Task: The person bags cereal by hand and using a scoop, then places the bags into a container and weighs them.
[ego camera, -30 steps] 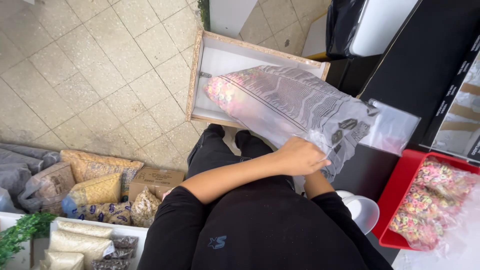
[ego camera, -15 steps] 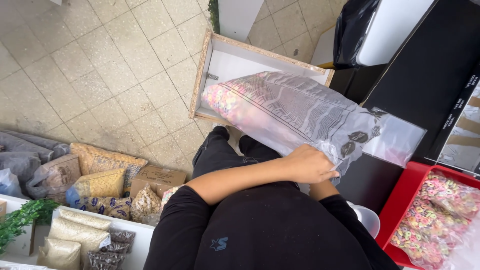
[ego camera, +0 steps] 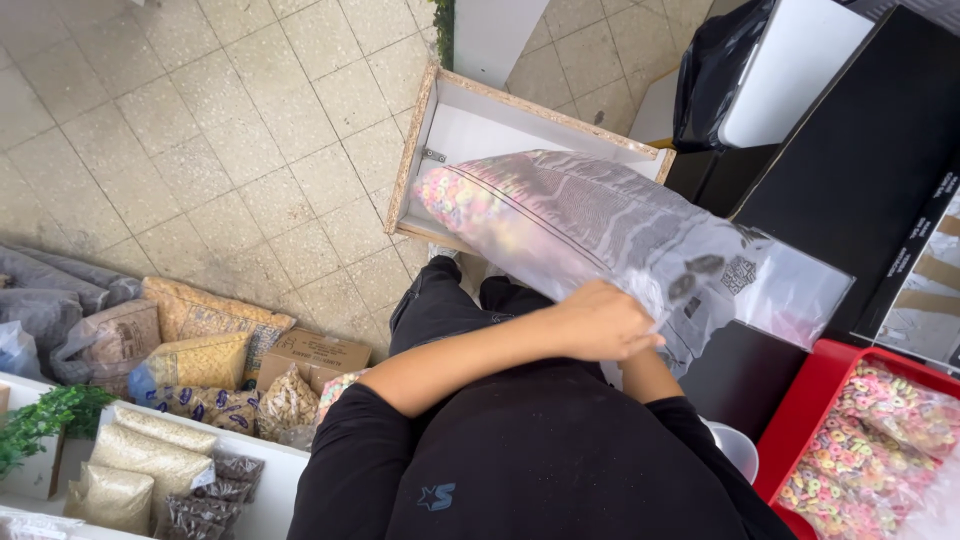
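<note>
**Large clear bag of ring cereal held over a wooden tray**

A long transparent plastic bag [ego camera: 600,235] lies tilted in front of the person, its far end packed with pastel cereal rings and its near end flat and nearly empty. It hangs above an open, white-lined wooden tray [ego camera: 470,125] standing on the tiled floor [ego camera: 200,130]. At lower right, a red bin [ego camera: 800,420] holds smaller bags of the same coloured rings. At lower left, a white shelf [ego camera: 270,480] carries packets of grain and seeds. The left hand [ego camera: 600,322] rests on the bag's near part, fingers curled down and closed over the plastic (the grip itself is hidden beneath the knuckles). The right hand is concealed under the left forearm; its fingers cannot be judged.
</note>
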